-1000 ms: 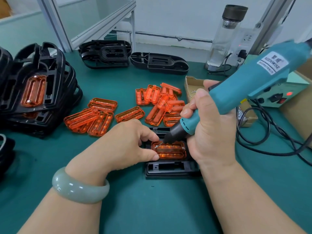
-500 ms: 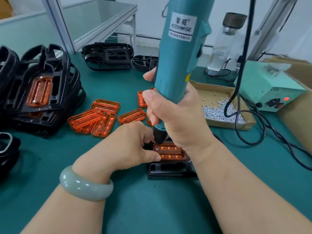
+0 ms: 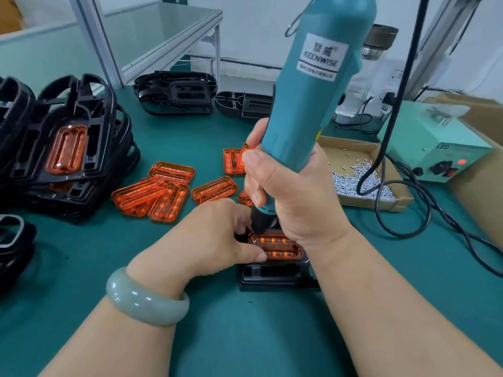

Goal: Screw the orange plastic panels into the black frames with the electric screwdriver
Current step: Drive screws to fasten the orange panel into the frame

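right grip [image 3: 285,186] — wrapped round driver [image 3: 318,91] (near upright) | left grip [image 3: 217,235] — pinching panel [image 3: 277,247] in frame [image 3: 275,276] | spares [image 3: 152,197] at its 10 o'clock

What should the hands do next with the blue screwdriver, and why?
Probably press straight down and run the electric screwdriver. The right hand grips it upright, its tip at the left end of the orange panel seated in the black frame, and the left hand holds that panel steady.
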Demonstrator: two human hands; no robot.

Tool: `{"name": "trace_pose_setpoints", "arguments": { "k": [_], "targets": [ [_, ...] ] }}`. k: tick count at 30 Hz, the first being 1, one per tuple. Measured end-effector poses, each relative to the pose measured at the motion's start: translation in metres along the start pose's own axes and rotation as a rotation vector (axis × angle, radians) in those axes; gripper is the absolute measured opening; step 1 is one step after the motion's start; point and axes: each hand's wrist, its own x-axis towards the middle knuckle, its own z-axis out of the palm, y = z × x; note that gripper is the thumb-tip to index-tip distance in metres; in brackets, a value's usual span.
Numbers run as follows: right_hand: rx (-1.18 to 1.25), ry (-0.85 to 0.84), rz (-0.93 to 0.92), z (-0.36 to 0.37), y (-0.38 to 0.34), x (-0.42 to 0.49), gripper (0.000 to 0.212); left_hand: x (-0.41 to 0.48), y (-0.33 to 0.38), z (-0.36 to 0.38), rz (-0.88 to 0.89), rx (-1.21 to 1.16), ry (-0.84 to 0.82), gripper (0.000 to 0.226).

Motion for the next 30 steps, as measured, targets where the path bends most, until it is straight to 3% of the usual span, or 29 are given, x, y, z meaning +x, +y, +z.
{"name": "trace_pose_setpoints", "arguments": {
  "k": [11,13,15,17,20,25,30],
  "targets": [
    [0.008,-0.041,-0.003,-0.001,0.003,0.001,0.019,-0.001,0.006,-0.003,-0.053,-0.008,-0.036,0.031],
    [0.033,-0.04,-0.005,-0.004,0.003,0.0,0.018,-0.001,0.009,-0.004,-0.028,-0.013,-0.031,0.059],
    [0.032,-0.037,-0.014,-0.005,0.002,-0.002,0.016,0.0,0.01,-0.004,-0.02,-0.004,-0.018,0.069],
    [0.022,-0.036,-0.022,-0.005,0.001,-0.004,0.017,0.0,0.008,-0.003,-0.029,-0.005,-0.006,0.063],
    [0.053,-0.023,-0.042,-0.006,-0.004,-0.007,0.02,0.0,0.001,-0.001,-0.064,-0.027,-0.004,0.031],
    [0.229,0.159,-0.162,-0.02,-0.026,-0.004,0.017,0.003,-0.002,-0.001,-0.073,-0.014,-0.053,0.032],
    [0.357,0.53,-0.14,-0.06,-0.036,-0.013,0.01,0.002,-0.004,0.0,-0.075,-0.017,-0.047,0.03]
  ]
}}
